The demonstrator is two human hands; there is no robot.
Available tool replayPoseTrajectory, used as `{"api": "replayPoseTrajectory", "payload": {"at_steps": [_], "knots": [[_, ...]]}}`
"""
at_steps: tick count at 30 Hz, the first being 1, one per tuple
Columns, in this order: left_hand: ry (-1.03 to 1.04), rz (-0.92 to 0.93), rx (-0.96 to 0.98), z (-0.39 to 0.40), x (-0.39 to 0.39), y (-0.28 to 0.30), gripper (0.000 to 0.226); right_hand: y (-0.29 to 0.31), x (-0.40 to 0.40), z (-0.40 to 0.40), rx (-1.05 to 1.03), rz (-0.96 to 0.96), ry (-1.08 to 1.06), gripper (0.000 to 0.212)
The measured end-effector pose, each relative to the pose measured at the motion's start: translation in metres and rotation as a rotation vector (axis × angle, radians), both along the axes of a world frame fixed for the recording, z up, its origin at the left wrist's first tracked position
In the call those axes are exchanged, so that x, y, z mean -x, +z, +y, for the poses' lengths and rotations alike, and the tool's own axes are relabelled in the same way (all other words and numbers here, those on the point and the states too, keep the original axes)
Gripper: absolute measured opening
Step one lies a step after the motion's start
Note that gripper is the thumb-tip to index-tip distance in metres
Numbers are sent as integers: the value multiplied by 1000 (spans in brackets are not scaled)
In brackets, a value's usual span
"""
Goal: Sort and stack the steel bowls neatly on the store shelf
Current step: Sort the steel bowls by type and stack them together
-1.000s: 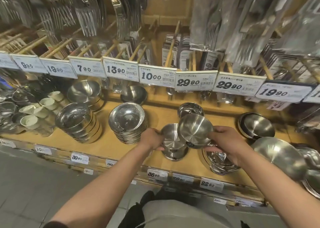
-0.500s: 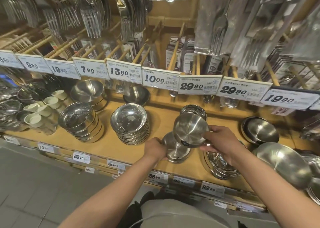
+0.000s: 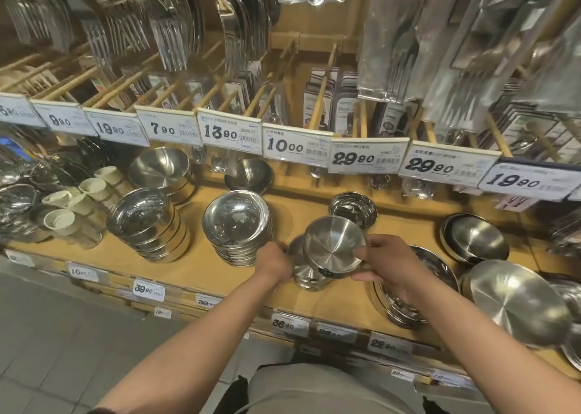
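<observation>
We observe the right hand (image 3: 390, 266) pinching a tilted steel bowl (image 3: 334, 247); the left hand (image 3: 275, 261) grips a second bowl (image 3: 306, 275) on the shelf (image 3: 195, 266).

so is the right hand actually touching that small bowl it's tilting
Touching. The head view shows the right hand with fingertips on the tilted small bowl's rim and the thumb under its lower edge, no gap visible.
</observation>
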State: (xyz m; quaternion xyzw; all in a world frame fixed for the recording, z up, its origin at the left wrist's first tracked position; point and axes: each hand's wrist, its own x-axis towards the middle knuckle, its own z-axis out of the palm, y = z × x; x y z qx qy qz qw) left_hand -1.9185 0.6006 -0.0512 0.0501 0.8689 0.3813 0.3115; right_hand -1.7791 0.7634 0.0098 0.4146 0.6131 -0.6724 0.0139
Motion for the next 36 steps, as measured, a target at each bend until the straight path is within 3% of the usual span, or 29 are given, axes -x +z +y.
{"api": "replayPoseTrajectory", "payload": {"at_steps": [10,15,21,25,29,33,36], "knots": [[-302,112,34,0,16,-1,26,-13,30,-9,-108,-76,-139,16],[-196,-69,-107,-7,14,-4,33,-24,45,-16,-286,-148,-106,8],[33,-277,-369,-12,13,-6,25,-35,51,-19,-460,-219,21,11],[38,-342,-450,-11,8,-1,43,-40,50,-20,-487,-196,26,9],[7,-371,-436,-14,10,2,55,-45,50,-19,-550,-188,28,16],[-62,-252,-332,-10,11,5,33,-46,47,-19,-564,-203,35,21],[-44,-293,-309,-7,12,7,34,-47,44,-22,-537,-229,92,26]]}}
